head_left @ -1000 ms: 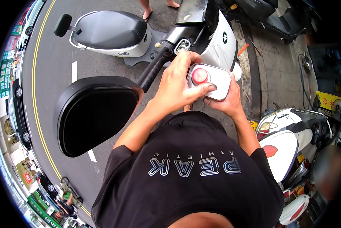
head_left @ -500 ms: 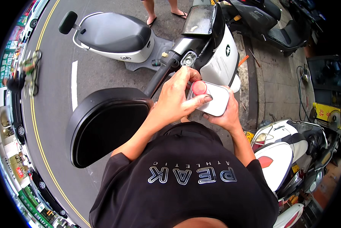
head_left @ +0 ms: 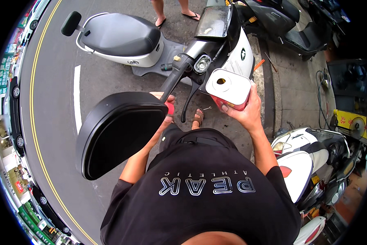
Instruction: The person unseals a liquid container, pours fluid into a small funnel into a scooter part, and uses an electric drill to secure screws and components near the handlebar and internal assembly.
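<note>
My right hand (head_left: 247,113) is wrapped round a red metal can (head_left: 241,103) with a white top, held near the scooter's handlebar. The can's round mouth (head_left: 221,81) is uncovered and looks dark amber inside. A red cap (head_left: 170,108) is pinched in my left hand (head_left: 166,122), which the mirror (head_left: 118,139) partly hides. Just left of the can, on the handlebar, sits a small reservoir (head_left: 202,64) with its inside showing. The brake lever (head_left: 188,104) hangs between my hands.
The white and grey scooter (head_left: 146,57) stands ahead of me. Another person's feet (head_left: 160,21) are beyond it. Parked scooters (head_left: 297,163) line the right side, and a road (head_left: 54,122) runs along the left. A wrench (head_left: 208,108) lies near my foot (head_left: 197,118).
The red cap has come off the can. My left hand has moved left and down with it, behind the mirror. The can has shifted slightly up, showing its red side.
</note>
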The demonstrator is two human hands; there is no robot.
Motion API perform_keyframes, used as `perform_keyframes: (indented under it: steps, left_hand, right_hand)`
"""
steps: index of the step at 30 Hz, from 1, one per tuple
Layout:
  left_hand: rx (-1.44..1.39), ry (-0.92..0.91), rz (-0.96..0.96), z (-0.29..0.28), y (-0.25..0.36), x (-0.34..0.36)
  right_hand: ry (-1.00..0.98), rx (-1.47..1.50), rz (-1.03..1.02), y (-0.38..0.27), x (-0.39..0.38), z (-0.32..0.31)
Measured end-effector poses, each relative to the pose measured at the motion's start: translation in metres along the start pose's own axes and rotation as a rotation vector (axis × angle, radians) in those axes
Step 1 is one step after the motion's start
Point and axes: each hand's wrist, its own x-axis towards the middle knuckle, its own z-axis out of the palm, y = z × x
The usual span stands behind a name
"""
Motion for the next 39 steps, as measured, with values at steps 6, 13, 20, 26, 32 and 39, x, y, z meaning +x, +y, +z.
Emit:
perform_keyframes:
  steps: [6, 13, 20, 26, 32, 39]
  left_hand:
    - [0.004, 0.258, 0.015, -0.054, -0.037, -0.009]
    - [-0.229, 0.126, -0.108, -0.062, -0.032, 0.007]
    - [-0.244, 0.046, -0.069, -0.057, -0.022, 0.035]
    - [-0.229, 0.001, -0.064, -0.051, -0.029, 0.047]
    - [-0.347, -0.065, -0.109, -0.046, -0.030, 0.048]
    - [-0.276, -0.073, -0.127, -0.045, -0.031, 0.052]
  right_hand:
    - [0.004, -0.098, 0.014, -0.003, 0.013, -0.006]
    - [0.042, -0.169, 0.053, -0.012, 0.021, -0.001]
    - [0.017, -0.269, 0.092, -0.024, 0.025, -0.002]
    - [0.008, -0.333, 0.101, -0.031, 0.028, -0.004]
    - [0.000, -0.363, 0.120, -0.034, 0.029, -0.003]
    - [-0.002, -0.390, 0.125, -0.038, 0.028, -0.005]
